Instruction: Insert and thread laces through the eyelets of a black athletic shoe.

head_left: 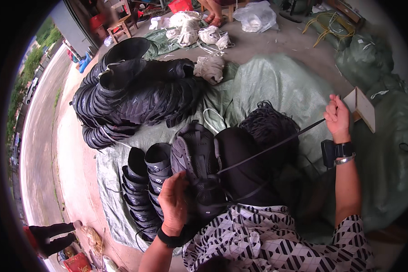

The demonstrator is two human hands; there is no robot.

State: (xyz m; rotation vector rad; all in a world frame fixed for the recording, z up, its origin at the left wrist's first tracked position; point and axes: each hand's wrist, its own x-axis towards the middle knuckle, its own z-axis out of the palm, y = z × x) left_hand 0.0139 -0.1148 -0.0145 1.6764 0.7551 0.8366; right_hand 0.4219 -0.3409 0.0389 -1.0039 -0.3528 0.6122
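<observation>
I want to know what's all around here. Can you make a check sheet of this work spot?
Surface: green tarp spread over a concrete floor.
Job's things: black shoe sole-up on the lap; black strap stretched taut from the shoe to the right hand.
Clutter: stacks of nested black shoes, big shoe pile, pile of black straps, white cord bundles, cardboard piece.
Grippers: left hand presses on the shoe; right hand shut on the strap, pulling it.
Cables: yellow rope on green sacks.
Surroundings: wooden stool, red crates, another person's feet, road at left.
</observation>
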